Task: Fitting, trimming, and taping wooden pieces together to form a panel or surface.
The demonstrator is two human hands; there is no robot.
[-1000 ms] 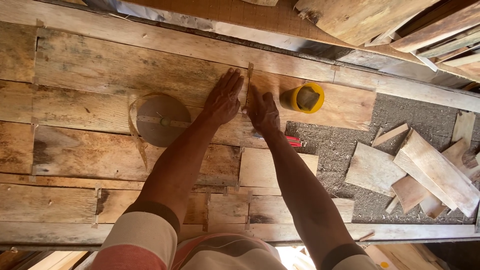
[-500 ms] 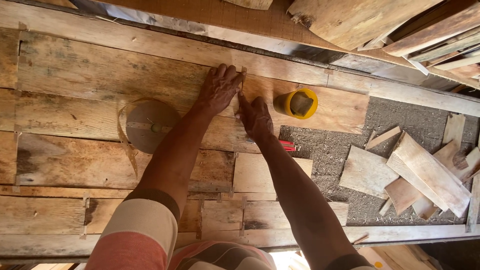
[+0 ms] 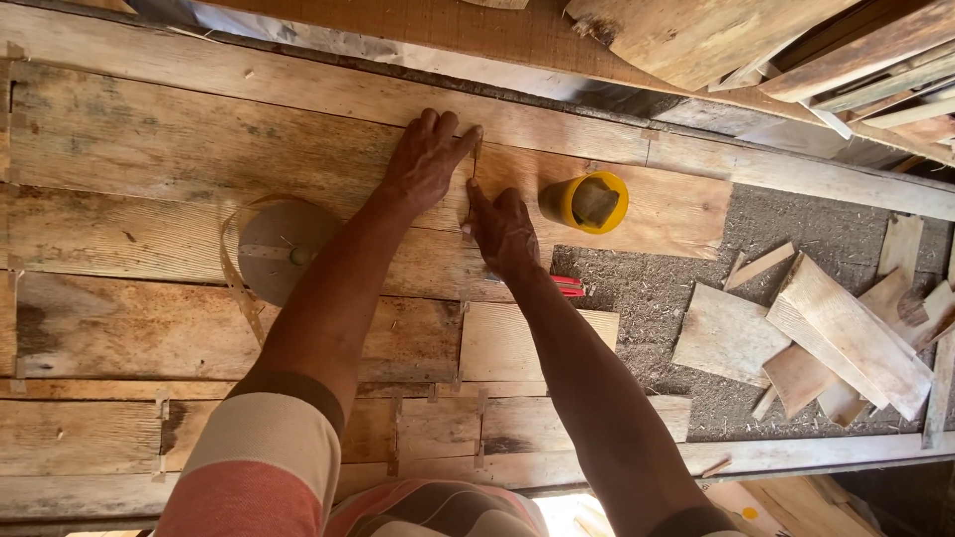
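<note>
Pressing both hands flat against the weathered wooden boards, the person leans well forward over the work. The left hand (image 3: 430, 159) lies palm down with fingers spread and gripping nothing, its fingertips at a thin vertical seam or strip where two pale plywood sheets (image 3: 617, 214) meet; the right hand (image 3: 502, 231) sits just below and beside it, fingers extended along the same line, seemingly pinning the edge down so it lies flush. Whether something slender is pinched under those fingers I cannot tell. Just right of the hands stands a small yellow round tub (image 3: 587, 202), open-topped with a brownish lump inside, near enough to dip into. Left of the forearm rests a round roll of thin tan banding (image 3: 284, 251), one loose end curling down the boards. A red-handled tool (image 3: 567, 286) peeks out from under the right wrist. Farther right, loose wooden offcuts (image 3: 826, 338) lie scattered on gritty, sawdust-strewn ground (image 3: 647, 298).
</note>
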